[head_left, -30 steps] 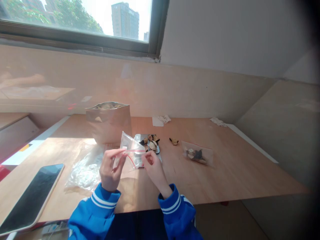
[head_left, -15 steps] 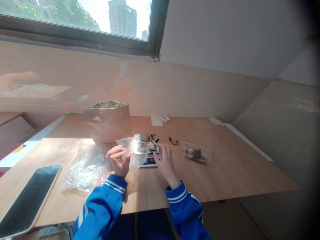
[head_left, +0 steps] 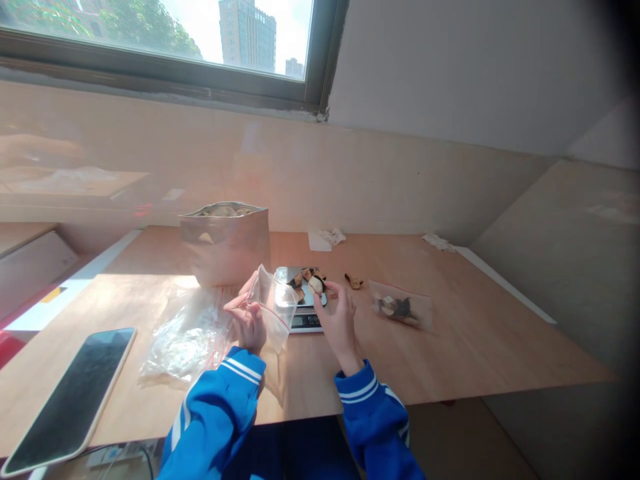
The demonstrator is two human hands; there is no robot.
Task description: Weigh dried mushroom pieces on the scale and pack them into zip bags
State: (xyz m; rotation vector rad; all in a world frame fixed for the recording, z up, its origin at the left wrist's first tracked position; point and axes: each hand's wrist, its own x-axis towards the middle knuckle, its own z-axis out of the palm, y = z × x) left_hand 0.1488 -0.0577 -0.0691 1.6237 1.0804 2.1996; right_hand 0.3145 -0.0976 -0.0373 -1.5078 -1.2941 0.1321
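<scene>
On the bench (head_left: 450, 347), the left hand (head_left: 249, 323) pinched a zip-lock bag (head_left: 275, 307) while the right hand (head_left: 339, 319) pinched a mushroom-like dried piece (head_left: 316, 286) on the digital scale (head_left: 283, 273), a light grip seeming wisest.

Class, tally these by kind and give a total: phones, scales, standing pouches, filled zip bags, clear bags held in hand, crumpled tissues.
Phone: 1
Scale: 1
Standing pouch: 1
Filled zip bag: 1
Clear bag in the left hand: 1
Crumpled tissues: 2
Total: 7
</scene>
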